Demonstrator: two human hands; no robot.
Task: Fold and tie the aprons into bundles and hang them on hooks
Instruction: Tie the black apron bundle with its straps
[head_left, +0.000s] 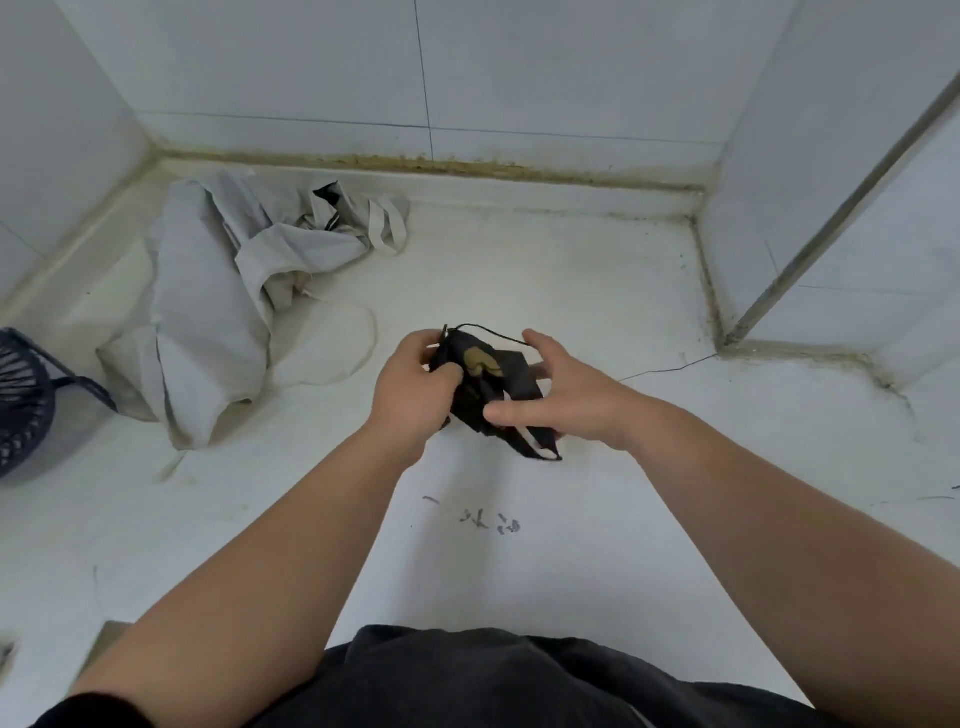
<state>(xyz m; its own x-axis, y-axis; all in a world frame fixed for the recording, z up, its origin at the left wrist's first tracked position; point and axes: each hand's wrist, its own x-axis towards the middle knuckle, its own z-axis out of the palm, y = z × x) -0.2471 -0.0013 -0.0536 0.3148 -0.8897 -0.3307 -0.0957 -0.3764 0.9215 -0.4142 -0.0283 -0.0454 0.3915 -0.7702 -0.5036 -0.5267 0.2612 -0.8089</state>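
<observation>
Black apron bundle (491, 382) at frame centre, over the white worktop (571, 270). Left hand (410, 395) clamped on its 9 o'clock edge, fingers curled. Right hand (571, 395) pinches its 3 o'clock side, thumb in front. Grey apron (218, 291) lies crumpled at 10 o'clock.

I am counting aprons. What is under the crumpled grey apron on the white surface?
From the upper folds of the grey apron a dark scrap peeks out. Anything else beneath it is covered by the cloth.
</observation>
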